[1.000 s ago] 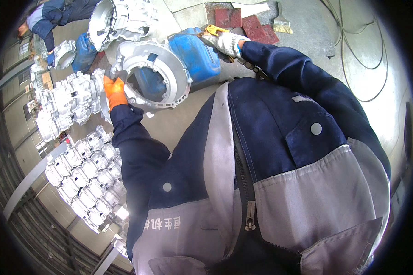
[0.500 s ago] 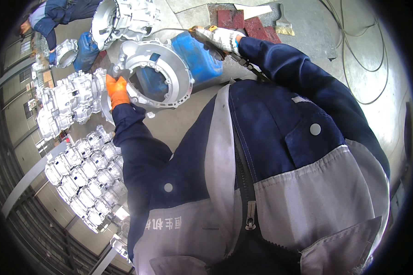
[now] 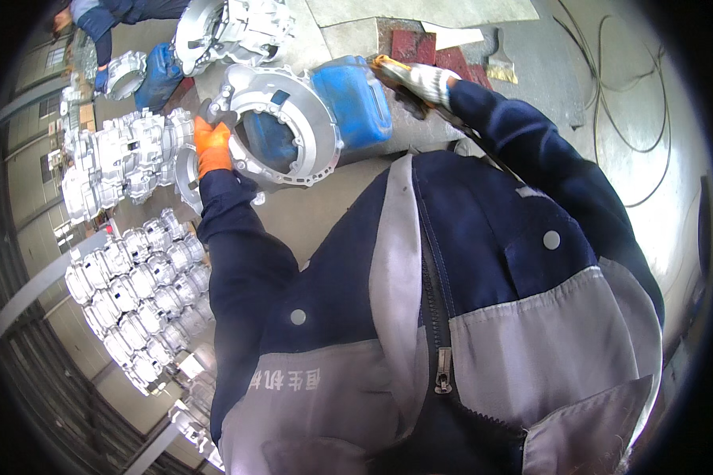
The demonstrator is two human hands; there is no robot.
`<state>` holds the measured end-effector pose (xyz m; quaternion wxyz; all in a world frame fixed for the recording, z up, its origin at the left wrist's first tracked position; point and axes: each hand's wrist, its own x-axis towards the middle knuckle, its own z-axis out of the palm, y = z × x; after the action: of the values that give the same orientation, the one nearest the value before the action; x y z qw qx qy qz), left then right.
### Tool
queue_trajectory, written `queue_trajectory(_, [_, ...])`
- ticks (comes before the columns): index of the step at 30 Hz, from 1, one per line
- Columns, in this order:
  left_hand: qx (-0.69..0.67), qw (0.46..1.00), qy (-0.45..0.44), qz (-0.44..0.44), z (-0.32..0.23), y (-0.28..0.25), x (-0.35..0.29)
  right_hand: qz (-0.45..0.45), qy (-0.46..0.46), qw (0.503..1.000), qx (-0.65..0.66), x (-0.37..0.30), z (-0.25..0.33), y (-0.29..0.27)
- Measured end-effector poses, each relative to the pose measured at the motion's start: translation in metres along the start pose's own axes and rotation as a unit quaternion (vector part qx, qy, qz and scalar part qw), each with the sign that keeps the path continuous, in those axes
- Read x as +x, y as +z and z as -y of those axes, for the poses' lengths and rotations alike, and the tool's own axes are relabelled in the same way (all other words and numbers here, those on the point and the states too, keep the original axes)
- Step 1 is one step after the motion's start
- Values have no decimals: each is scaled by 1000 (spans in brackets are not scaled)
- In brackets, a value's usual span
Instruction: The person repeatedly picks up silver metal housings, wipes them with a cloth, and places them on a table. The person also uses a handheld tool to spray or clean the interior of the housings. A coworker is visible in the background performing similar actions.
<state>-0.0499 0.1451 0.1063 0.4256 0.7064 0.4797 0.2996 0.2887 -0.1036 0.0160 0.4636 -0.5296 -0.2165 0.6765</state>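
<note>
Clenched: left hand (image 3: 211, 147), orange glove, grips rim of round aluminium housing (image 3: 281, 127), held tilted, leaning on blue canister (image 3: 355, 99) on concrete floor (image 3: 547, 71). Right hand (image 3: 421, 79), white glove, closed around dark tool (image 3: 408, 99) beside canister. More silver castings (image 3: 139, 281) in rows left.

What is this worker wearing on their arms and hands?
Both arms are in dark navy work-jacket sleeves. The left hand wears an orange glove. The right hand wears a white knitted glove with orange-yellow fingertips. The jacket has light grey panels across the chest, round snap buttons and a front zip.
</note>
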Motion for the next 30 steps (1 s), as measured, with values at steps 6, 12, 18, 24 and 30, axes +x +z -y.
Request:
queue_trajectory(6, [54,997,-4,-47,2,0,0,5,182,955,-233,-51,-23,-65])
queue_trajectory(12, [70,996,-1,-55,-13,5,-8,198,97,975,-28,-112,26,-55])
queue_trajectory(18, [169,982,-34,-82,-13,3,-13,186,-37,980,66,-86,71,17])
queue_trajectory(24, [119,993,-6,23,33,-19,7,31,-107,983,-147,4,25,19])
queue_trajectory(30, [-11,998,30,59,43,-22,4,63,-143,978,-137,36,16,1])
